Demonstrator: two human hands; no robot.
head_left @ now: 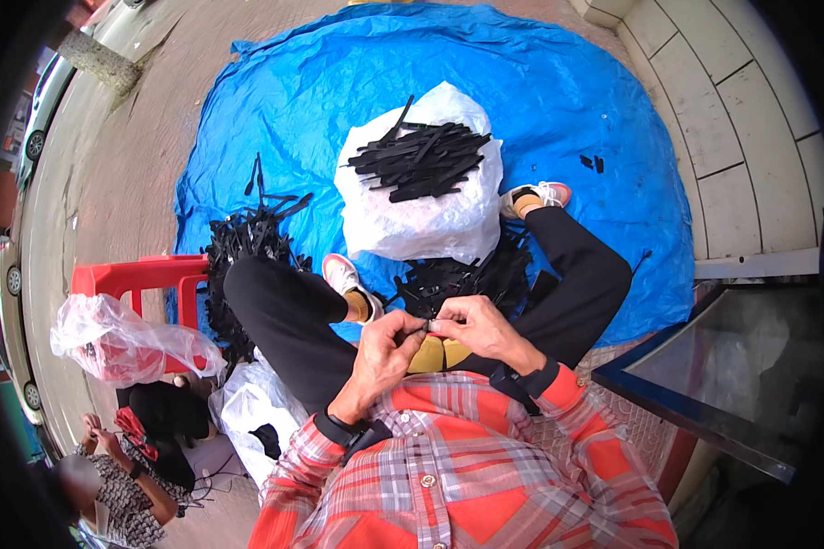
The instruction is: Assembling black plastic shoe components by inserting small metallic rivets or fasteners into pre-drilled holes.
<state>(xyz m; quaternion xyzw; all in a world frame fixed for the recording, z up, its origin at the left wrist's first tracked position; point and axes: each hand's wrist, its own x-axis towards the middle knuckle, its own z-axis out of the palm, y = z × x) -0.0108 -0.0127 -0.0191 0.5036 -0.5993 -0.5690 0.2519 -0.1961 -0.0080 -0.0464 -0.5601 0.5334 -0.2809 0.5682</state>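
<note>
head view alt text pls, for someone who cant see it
Seated on a blue tarp, a person pinches a small black strip between left hand and right hand. A white bag topped with black strips lies ahead.

blue tarp point(558, 101), red stool point(146, 274), pink bag point(119, 343)

At the frame's centre, the left hand point(382, 352) and right hand point(479, 329) are pinching a small black strip point(428, 324) between their fingers point(410, 333). Above them, a white bag point(421, 220) is carrying black strips point(421, 162) on a blue tarp point(568, 101).
</note>
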